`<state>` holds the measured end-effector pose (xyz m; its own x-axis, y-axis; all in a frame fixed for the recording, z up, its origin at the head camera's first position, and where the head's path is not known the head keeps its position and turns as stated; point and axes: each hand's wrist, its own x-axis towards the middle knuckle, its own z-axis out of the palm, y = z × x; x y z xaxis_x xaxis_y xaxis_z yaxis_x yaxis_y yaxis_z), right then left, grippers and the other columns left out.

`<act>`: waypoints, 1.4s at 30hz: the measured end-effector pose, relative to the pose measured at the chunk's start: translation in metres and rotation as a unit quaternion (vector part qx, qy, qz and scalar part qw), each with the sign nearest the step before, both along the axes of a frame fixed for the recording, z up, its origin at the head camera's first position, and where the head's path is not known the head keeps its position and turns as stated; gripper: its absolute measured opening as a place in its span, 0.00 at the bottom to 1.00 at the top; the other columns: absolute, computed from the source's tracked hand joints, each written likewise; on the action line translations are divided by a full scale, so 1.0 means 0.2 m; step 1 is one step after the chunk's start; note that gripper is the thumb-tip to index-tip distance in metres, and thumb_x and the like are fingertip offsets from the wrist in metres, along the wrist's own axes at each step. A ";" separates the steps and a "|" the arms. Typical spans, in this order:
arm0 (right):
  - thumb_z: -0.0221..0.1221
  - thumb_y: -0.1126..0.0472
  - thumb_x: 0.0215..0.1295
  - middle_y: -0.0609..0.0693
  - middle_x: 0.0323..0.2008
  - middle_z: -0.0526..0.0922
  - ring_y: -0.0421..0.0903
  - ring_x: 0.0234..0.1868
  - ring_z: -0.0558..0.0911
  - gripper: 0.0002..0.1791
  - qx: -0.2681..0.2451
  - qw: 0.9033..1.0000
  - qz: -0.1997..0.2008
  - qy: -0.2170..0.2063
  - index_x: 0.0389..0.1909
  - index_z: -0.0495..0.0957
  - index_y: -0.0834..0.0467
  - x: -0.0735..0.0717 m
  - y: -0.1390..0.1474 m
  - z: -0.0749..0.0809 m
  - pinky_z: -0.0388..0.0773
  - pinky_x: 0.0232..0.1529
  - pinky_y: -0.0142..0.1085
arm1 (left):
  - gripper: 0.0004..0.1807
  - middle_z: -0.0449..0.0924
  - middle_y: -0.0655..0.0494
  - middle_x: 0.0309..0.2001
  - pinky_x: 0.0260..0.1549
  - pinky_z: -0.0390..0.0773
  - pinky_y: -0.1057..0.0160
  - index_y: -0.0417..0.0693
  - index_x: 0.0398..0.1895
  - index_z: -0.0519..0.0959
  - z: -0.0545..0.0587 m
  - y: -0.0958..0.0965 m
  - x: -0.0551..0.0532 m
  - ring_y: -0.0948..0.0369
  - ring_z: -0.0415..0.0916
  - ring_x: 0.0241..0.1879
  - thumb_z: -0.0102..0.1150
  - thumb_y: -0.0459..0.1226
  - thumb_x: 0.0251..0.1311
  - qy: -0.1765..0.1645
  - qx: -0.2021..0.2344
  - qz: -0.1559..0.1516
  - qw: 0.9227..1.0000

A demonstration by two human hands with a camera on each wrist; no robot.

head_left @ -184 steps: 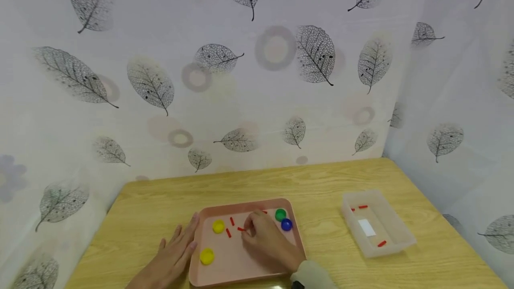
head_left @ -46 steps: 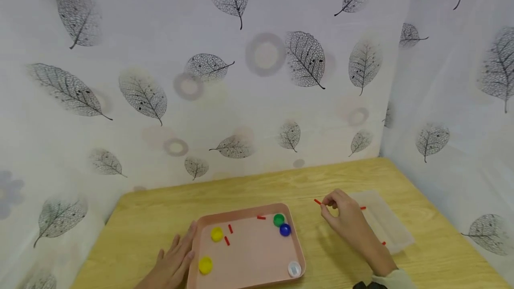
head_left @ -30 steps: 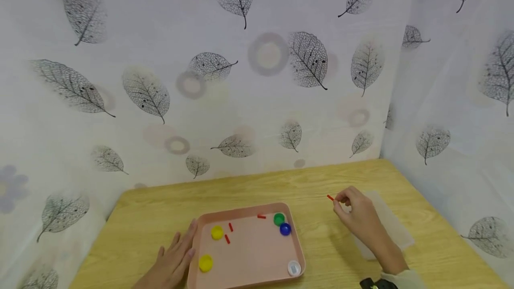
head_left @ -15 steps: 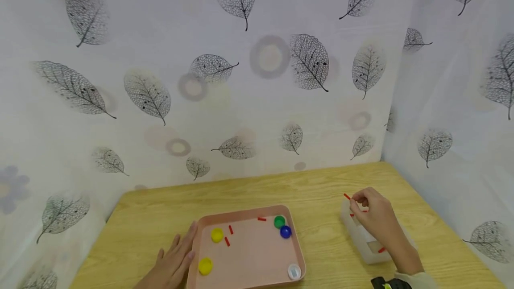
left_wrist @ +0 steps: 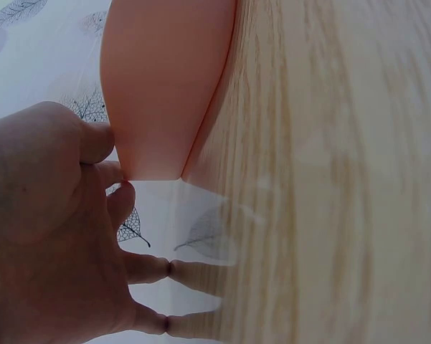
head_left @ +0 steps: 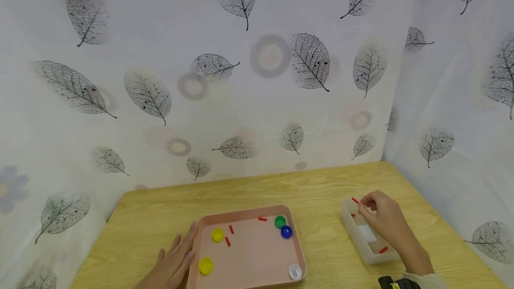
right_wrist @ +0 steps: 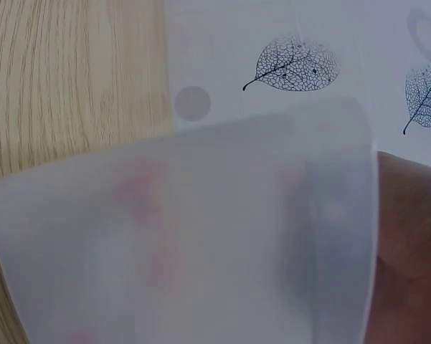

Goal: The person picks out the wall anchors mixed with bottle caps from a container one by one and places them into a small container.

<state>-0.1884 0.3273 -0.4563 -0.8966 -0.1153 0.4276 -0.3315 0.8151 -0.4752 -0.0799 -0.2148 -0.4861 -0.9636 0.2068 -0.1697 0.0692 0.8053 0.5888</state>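
Note:
My right hand (head_left: 383, 214) pinches a small red stick (head_left: 355, 200) between thumb and fingers, over the far end of a translucent white container (head_left: 358, 243). Other red sticks (head_left: 383, 249) lie inside that container beside a white label. In the right wrist view the frosted wall of the container (right_wrist: 222, 236) covers most of the hand (right_wrist: 409, 251). My left hand (head_left: 173, 258) rests with straight fingers against the left side of a pink tray (head_left: 245, 214). The left wrist view has the thumb at the tray's side (left_wrist: 165, 93) and fingertips on the table.
Inside the tray are two yellow caps (head_left: 217, 235), a green cap (head_left: 280, 222), a blue cap (head_left: 286, 232), a whitish cap (head_left: 295, 272) and a few red sticks (head_left: 227, 241). A leaf-patterned curtain (head_left: 257, 110) stands behind and beside the wooden table (head_left: 321, 186).
My right hand has picked a red stick from the tray, carried it right and brought it over the container. My left hand has stayed at the tray's side.

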 end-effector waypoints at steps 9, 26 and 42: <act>0.67 0.70 0.59 0.46 0.28 0.79 0.46 0.30 0.79 0.05 0.004 1.000 0.003 -0.015 0.29 0.80 0.59 -0.01 0.03 -0.01 0.78 0.30 0.38 | 0.34 0.37 0.52 0.83 0.56 0.30 0.13 0.60 0.85 0.38 0.01 0.02 0.02 0.28 0.38 0.76 0.32 0.51 0.84 0.007 -0.010 0.005 1.000; 0.67 0.69 0.62 0.48 0.30 0.80 0.47 0.32 0.79 0.04 0.010 0.998 0.026 -0.050 0.32 0.80 0.62 0.00 0.09 -0.01 0.79 0.32 0.40 | 0.34 0.34 0.53 0.83 0.56 0.27 0.14 0.62 0.85 0.36 0.02 0.09 0.12 0.29 0.35 0.76 0.31 0.53 0.83 -0.020 -0.004 0.020 1.000; 0.68 0.70 0.60 0.47 0.28 0.79 0.47 0.30 0.79 0.05 0.009 0.999 0.041 -0.016 0.31 0.81 0.61 -0.01 0.09 -0.03 0.78 0.30 0.38 | 0.34 0.34 0.57 0.83 0.57 0.28 0.14 0.66 0.84 0.34 0.02 0.12 0.15 0.31 0.36 0.77 0.29 0.54 0.83 -0.017 -0.012 0.028 0.999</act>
